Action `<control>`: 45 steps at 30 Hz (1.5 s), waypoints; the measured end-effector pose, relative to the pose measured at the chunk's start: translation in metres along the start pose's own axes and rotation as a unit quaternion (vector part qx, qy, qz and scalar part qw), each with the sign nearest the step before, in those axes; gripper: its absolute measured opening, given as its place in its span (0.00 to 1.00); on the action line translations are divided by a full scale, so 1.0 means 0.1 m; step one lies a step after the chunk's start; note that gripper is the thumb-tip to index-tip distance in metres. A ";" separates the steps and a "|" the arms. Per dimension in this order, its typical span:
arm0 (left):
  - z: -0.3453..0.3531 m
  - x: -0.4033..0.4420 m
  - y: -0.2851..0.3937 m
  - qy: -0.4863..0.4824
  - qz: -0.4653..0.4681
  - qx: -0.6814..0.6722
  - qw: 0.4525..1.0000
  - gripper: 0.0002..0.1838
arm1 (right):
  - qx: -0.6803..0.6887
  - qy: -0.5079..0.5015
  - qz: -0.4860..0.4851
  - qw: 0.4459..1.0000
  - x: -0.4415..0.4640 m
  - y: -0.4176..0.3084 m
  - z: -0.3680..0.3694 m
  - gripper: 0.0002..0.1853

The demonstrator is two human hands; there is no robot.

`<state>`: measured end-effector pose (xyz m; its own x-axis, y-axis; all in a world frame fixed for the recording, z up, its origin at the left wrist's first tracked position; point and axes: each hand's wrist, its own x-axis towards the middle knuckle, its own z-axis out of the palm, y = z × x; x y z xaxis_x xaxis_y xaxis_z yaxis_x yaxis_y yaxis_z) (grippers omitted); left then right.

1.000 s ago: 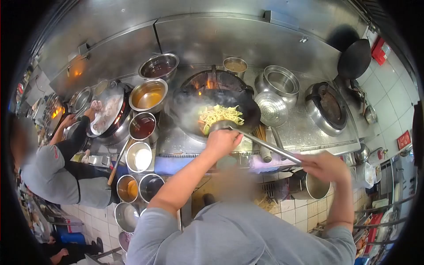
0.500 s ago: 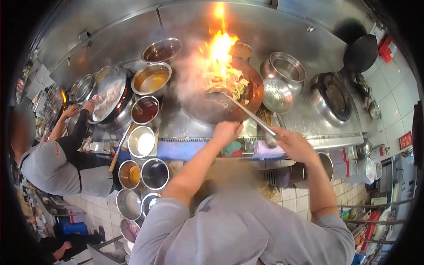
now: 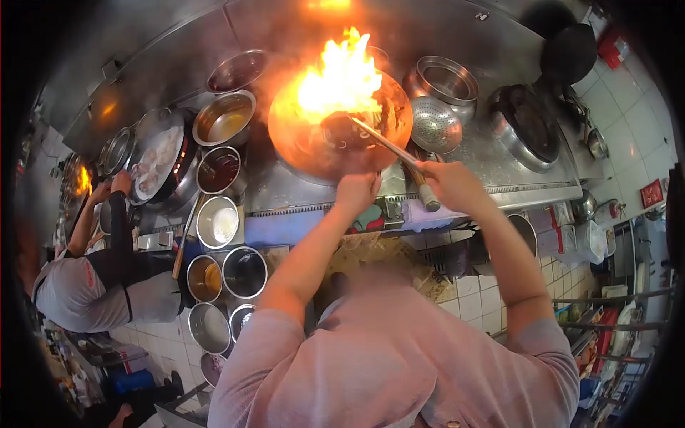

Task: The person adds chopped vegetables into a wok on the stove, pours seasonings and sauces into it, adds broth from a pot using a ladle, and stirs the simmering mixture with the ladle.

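Observation:
Tall flames rise from a large wok, hiding much of the food in it. Earlier, noodle-like strips showed there; now only some dark and pale pieces are visible. My left hand is closed in a fist at the wok's near rim, where its handle appears to be; the grip itself is partly hidden. My right hand is wrapped around the end of a long ladle, whose bowl reaches into the wok. Close to that hand, a perforated strainer rests with its handle toward me.
Metal pots with oil and red sauce stand left of the wok. More pots sit below them. At far left a co-worker handles another pan. A second burner is at right.
The flames have grown wider and cover more of the wok. The noodles are now mostly hidden. The view has shifted slightly, and both hands keep their places at the wok and ladle.

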<state>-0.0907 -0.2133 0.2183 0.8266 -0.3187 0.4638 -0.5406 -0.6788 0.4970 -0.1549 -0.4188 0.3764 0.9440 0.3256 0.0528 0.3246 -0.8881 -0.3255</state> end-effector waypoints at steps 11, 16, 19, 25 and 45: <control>-0.27 0.20 -0.14 -0.058 0.006 0.002 0.998 0.18 | 0.442 0.012 0.300 0.846 -0.61 -0.34 -0.11 0.22; -0.04 0.29 -0.33 0.016 -0.093 0.144 0.985 0.18 | 0.772 -0.032 0.252 0.583 -0.87 -0.20 0.63 0.22; 0.01 0.29 -0.49 0.012 -0.109 0.138 0.984 0.17 | 0.776 0.013 0.251 0.578 -1.14 0.00 0.58 0.16; 0.02 0.27 -0.71 -0.026 -0.107 0.052 0.993 0.14 | 0.725 0.136 0.354 0.575 -2.64 0.38 0.22 0.24; -0.10 0.34 -0.60 -0.105 -0.126 0.186 0.969 0.23 | 0.561 0.208 0.652 0.466 -3.58 3.81 2.47 0.04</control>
<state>-0.0313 -0.1767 0.2116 0.9595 -0.2136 0.1835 -0.2566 -0.9316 0.2574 -0.3840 -0.7934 0.0006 0.3012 -0.5513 -0.7781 -0.5554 0.5618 -0.6130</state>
